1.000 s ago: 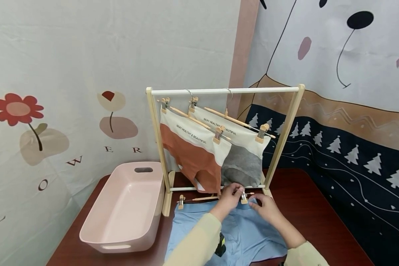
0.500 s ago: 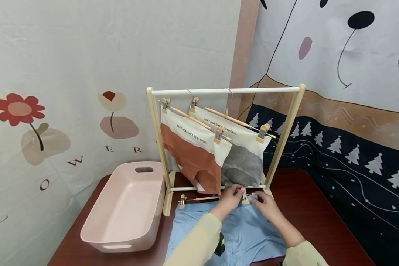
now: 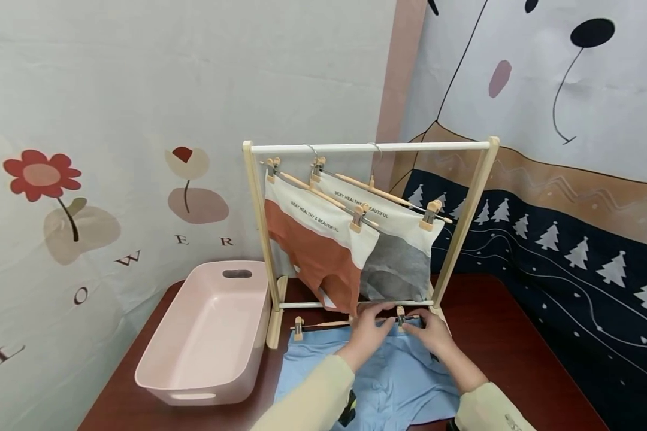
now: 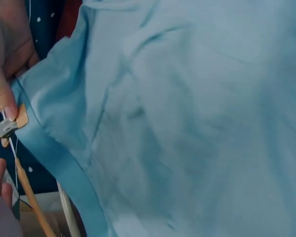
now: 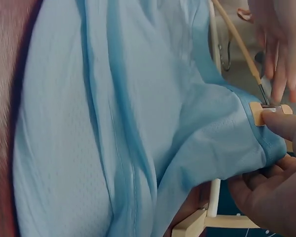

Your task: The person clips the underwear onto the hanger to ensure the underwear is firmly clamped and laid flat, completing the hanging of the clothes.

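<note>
Light blue boxer briefs (image 3: 377, 371) lie spread on the table, waistband toward the rack. Along the waistband runs a wooden clip hanger (image 3: 331, 324); its left clip (image 3: 298, 329) bites the waistband's left end. The right hanger clip (image 3: 401, 315) sits on the waistband near the other end. My right hand (image 3: 431, 332) pinches this clip and the cloth, thumb on top and fingers beneath, as the right wrist view shows. Just left of the clip is my left hand (image 3: 368, 329), its fingers (image 5: 281, 64) extended and apart from it. A sleeve partly covers a black and yellow patch (image 3: 348, 410).
A wooden rack (image 3: 466, 227) with a white top bar stands behind. On it hang rust-and-white briefs (image 3: 318, 239) and grey-and-white briefs (image 3: 396, 263), each on a clip hanger. A pink basket (image 3: 202, 341) stands at the left on the dark red table (image 3: 517, 359).
My left hand has let go of the right clip and its fingers have spread. The clip's handles now show upright. My right hand has moved in onto the clip.
</note>
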{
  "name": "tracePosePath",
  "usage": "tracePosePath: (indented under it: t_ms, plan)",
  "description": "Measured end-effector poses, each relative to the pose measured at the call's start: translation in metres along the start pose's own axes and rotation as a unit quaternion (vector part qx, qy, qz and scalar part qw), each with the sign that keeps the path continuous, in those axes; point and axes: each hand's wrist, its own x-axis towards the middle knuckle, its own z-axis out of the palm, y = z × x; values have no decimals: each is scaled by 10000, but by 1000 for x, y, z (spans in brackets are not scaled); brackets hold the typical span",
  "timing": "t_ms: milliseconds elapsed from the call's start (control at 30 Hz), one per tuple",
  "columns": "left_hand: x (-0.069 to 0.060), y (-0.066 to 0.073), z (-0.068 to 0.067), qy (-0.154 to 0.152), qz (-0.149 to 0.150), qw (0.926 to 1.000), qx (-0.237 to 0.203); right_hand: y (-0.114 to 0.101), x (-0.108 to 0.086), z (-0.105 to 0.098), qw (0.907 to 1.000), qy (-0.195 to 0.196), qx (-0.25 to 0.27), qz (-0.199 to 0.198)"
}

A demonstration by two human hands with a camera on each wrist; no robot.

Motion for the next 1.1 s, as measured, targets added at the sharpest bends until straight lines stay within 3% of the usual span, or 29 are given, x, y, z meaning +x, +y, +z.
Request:
tracePosePath:
  t_ms: [67, 200, 333, 433, 567, 667, 800, 933, 1100]
  plan:
    - [-7, -6, -4, -12, 190, 9994, 279, 2, 2, -1, 10000, 8, -42, -36]
    - [-22, -22, -17, -391, 693, 9916, 1021, 9, 7, -2, 9999, -3, -118, -62]
    - [-35, -35, -41, -780, 779, 9868, 1184, 15, 11, -2, 9996, -133, -231, -19]
    - [-43, -45, -61, -624, 628, 9882, 1251, 20, 14, -1, 9991, -269, -316, 27]
    - [-51, -59, -83, 47, 463, 9849, 1665, 25, 14, 0, 9984, -363, -422, 115]
    - [-58, -67, -95, 565, 291, 9805, 1859, 27, 14, 0, 9980, -393, -471, 148]
    - [-66, -77, -104, 1011, 161, 9755, 1948, 28, 15, 1, 9974, -423, -560, 148]
    - [-73, -85, -106, 931, 143, 9661, 2404, 28, 17, 2, 9966, -443, -672, 184]
    - [-77, -90, -104, 280, 48, 9606, 2764, 25, 22, 4, 9954, -515, -804, 124]
